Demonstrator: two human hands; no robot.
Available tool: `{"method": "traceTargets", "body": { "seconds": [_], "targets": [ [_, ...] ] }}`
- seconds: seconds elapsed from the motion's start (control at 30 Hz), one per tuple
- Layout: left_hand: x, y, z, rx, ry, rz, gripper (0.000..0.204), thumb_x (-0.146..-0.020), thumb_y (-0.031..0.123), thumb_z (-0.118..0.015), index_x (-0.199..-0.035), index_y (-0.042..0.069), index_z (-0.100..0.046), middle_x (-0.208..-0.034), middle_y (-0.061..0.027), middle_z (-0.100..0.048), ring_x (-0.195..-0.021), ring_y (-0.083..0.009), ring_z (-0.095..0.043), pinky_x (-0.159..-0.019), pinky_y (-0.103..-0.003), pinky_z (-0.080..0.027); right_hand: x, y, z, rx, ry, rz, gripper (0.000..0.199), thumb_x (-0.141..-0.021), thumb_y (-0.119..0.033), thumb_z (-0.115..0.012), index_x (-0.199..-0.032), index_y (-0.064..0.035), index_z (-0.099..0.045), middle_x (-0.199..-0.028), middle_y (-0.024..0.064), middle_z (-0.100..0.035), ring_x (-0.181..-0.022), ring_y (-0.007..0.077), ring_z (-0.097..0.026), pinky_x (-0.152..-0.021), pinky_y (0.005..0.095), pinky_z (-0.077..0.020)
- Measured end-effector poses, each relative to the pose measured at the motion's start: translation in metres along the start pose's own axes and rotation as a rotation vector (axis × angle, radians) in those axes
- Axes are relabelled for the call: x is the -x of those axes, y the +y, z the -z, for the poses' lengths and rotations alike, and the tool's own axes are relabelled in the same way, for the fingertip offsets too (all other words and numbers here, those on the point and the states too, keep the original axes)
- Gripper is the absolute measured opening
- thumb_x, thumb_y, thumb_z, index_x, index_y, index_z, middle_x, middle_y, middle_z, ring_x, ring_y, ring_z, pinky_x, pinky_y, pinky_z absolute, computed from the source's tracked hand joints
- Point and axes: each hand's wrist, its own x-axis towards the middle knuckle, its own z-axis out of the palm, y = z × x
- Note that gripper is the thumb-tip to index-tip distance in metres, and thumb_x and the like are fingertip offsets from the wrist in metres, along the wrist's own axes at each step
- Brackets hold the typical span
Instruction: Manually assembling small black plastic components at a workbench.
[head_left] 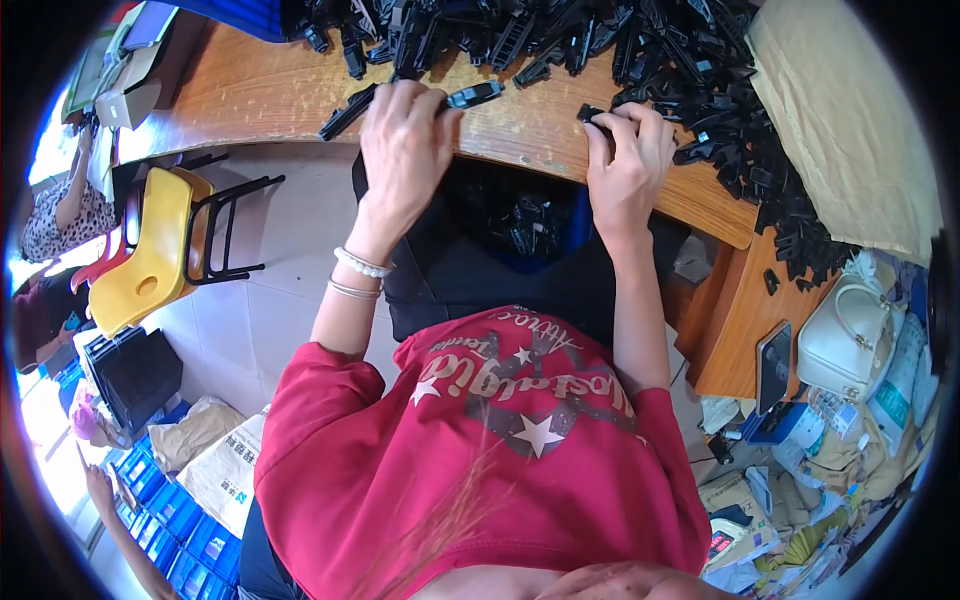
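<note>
From the head camera, the left grip point(405, 140) is bent over the near side of the tabletop point(250, 85), with fingers curled down, so I cannot tell if it is tight on anything. A long black piece point(345, 113) pokes out on its left side, with one end hidden by the fingers. Just to its right, by the finger and thumb, is a black piece with a see-through part point(477, 94). The right grip point(635, 155) is narrow, and it looks like its fingertips are pinching a small black piece point(591, 113) at its left. Past both grips is a big messy pile of black pieces point(500, 35), which runs down the right side too. Lower down, between the two arms, a dark blue bin point(578, 225) has more black pieces in it. The step now seems to be picking up and sorting out little pieces by hand. I think the next move calls for a light pinch by the right grip, and for the left grip to take just one piece, without bumping the others.
</note>
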Motion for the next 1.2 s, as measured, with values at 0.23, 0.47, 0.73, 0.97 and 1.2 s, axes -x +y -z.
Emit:
{"method": "traceTargets", "body": {
  "seconds": [0.23,0.47,0.73,0.97,1.2],
  "targets": [
    [-0.002,0.023,-0.006,0.323,-0.21,0.137,0.037,-0.079,0.005,-0.07,-0.113,0.004,-0.056,-0.092,-0.0133,-0.061,-0.086,-0.0297,-0.06,-0.068,-0.039,-0.049,0.007,0.008,0.012,-0.487,0.165,-0.248,0.023,-0.101,-0.015,-0.05,-0.115,-0.0002,-0.061,-0.101,0.0115,-0.062,-0.078,0.0117,-0.058,-0.063,0.024,-0.0478],
    [-0.015,0.026,-0.028,0.313,-0.119,-0.231,0.027,-0.077,0.007,-0.072,-0.102,0.002,-0.064,-0.1,-0.0108,-0.059,-0.088,-0.0291,-0.057,-0.074,-0.037,-0.05,0.012,0.003,0.036,-0.738,-0.088,-0.647,0.029,-0.098,-0.011,-0.057,-0.124,0.0012,-0.061,-0.087,0.0031,-0.061,-0.074,0.0075,-0.057,-0.064,0.022,-0.0474],
    [-0.015,0.037,-0.042,0.433,-0.122,-0.127,0.024,-0.077,0.007,-0.075,-0.099,0.0,-0.069,-0.098,-0.0108,-0.062,-0.085,-0.028,-0.059,-0.071,-0.036,-0.05,0.015,0.004,0.033,-0.497,-0.218,-0.37,0.025,-0.082,-0.005,-0.073,-0.105,0.0032,-0.07,-0.083,0.0099,-0.059,-0.07,0.0172,-0.058,-0.063,0.029,-0.0463],
    [-0.014,0.04,-0.04,0.502,-0.092,-0.152,0.016,-0.078,0.003,-0.071,-0.094,-0.001,-0.071,-0.089,-0.0093,-0.062,-0.082,-0.0263,-0.056,-0.072,-0.035,-0.049,0.006,-0.011,0.017,-0.312,-0.091,-0.152,0.024,-0.073,-0.006,-0.078,-0.095,0.0018,-0.072,-0.083,0.0094,-0.055,-0.081,0.0245,-0.053,-0.069,0.0359,-0.0435],
    [-0.024,0.032,-0.044,0.442,-0.049,-0.133,0.017,-0.086,0.01,-0.065,-0.101,0.003,-0.067,-0.095,-0.0114,-0.06,-0.087,-0.0294,-0.062,-0.068,-0.038,-0.052,0.02,0.0,0.035,-0.585,-0.239,-0.315,0.013,-0.08,-0.005,-0.073,-0.091,0.0018,-0.072,-0.09,0.0111,-0.059,-0.078,0.0235,-0.058,-0.063,0.0327,-0.0476]
  ]
}}
